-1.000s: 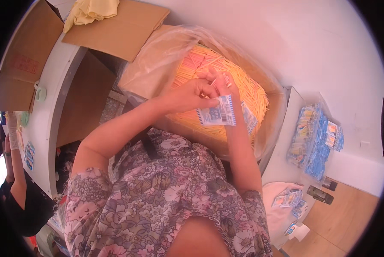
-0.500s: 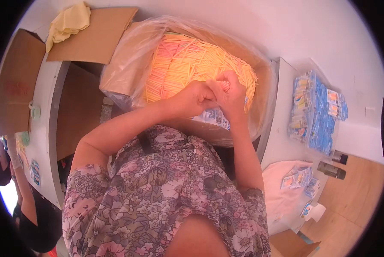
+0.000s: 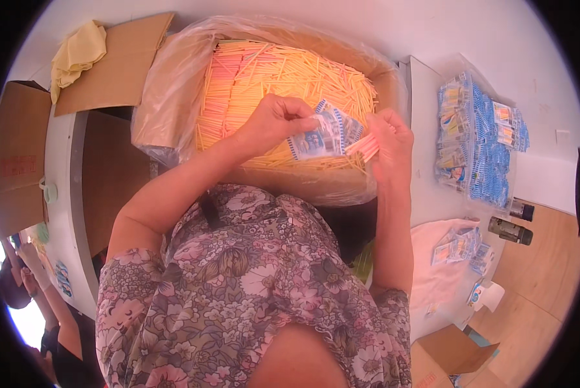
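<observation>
A big carton [image 3: 303, 178] lined with clear plastic stands in front of me, full of thin yellow and pink sticks [image 3: 296, 74]. Over the pile, my left hand [image 3: 278, 123] pinches a small clear packet [image 3: 314, 141] with blue-and-white print by its upper edge. Another such packet [image 3: 349, 128] shows just behind it; whether it is held or lies on the pile, I cannot tell. My right hand [image 3: 392, 142] is closed around a short bundle of sticks [image 3: 365, 147], whose ends point toward the packets.
At right, a clear bin [image 3: 474, 149] holds many filled blue packets. More packets [image 3: 458, 246] lie on a pink cloth [image 3: 426, 275]. A yellow cloth [image 3: 79, 55] drapes over a cardboard flap [image 3: 118, 61] at upper left. Another person's hand [image 3: 30, 255] shows far left.
My hands were together over the carton; now they are apart, the right one moved right with the stick bundle. The packet in my left hand has come into clear view.
</observation>
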Available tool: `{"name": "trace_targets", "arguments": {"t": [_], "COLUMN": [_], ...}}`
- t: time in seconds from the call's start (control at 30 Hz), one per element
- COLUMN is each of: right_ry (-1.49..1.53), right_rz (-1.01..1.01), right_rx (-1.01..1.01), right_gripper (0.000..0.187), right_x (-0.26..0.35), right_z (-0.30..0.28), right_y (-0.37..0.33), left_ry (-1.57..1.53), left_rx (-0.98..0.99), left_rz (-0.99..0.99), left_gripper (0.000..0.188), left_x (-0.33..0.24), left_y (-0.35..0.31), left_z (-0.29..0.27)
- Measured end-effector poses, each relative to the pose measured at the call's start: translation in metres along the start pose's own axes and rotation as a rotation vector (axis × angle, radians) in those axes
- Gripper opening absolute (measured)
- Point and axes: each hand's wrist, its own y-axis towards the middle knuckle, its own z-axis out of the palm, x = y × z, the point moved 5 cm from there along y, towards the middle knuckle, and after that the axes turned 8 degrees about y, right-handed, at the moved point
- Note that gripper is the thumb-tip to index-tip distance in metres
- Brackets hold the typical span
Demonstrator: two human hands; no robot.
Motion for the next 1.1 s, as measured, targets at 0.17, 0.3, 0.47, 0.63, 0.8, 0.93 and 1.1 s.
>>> {"name": "trace_targets", "arguments": {"t": [0.17, 0.3, 0.47, 0.63, 0.8, 0.93, 1.1], "right_ry": [-0.647, -1.121, -1.080, -0.037, 0.064, 0.030, -0.174], "right_rz": [-0.254, -0.017, -0.035, 0.224, 0.198, 0.196, 0.168], "right_rx": [0.026, 0.249, 0.286, 0.111, 0.090, 0.092, 0.102], "right_gripper": [0.012, 0.017, 0.015, 0.012, 0.019, 0.017, 0.015], "right_x": [-0.001, -0.035, -0.027, -0.005, 0.008, 0.015, 0.012], "right_z": [-0.009, -0.002, -0.009, -0.017, 0.015, 0.030, 0.026], "right_y": [-0.009, -0.005, -0.005, -0.004, -0.009, -0.001, 0.011], "left_ry": [-0.057, -0.147, -0.065, 0.051, -0.053, -0.047, 0.047], "left_rx": [0.055, 0.045, 0.044, 0.035, -0.025, 0.028, 0.097], "left_rz": [-0.074, -0.139, -0.125, -0.066, -0.032, 0.004, 0.138], "left_gripper": [0.013, 0.015, 0.017, 0.012, 0.006, 0.006, 0.006], "left_x": [-0.001, 0.001, 0.006, 0.007, 0.007, 0.007, -0.002], "left_y": [-0.005, -0.004, -0.003, -0.002, -0.002, 0.000, 0.001], "left_z": [0.003, 0.009, 0.012, 0.008, 0.005, 0.007, 0.009]}}
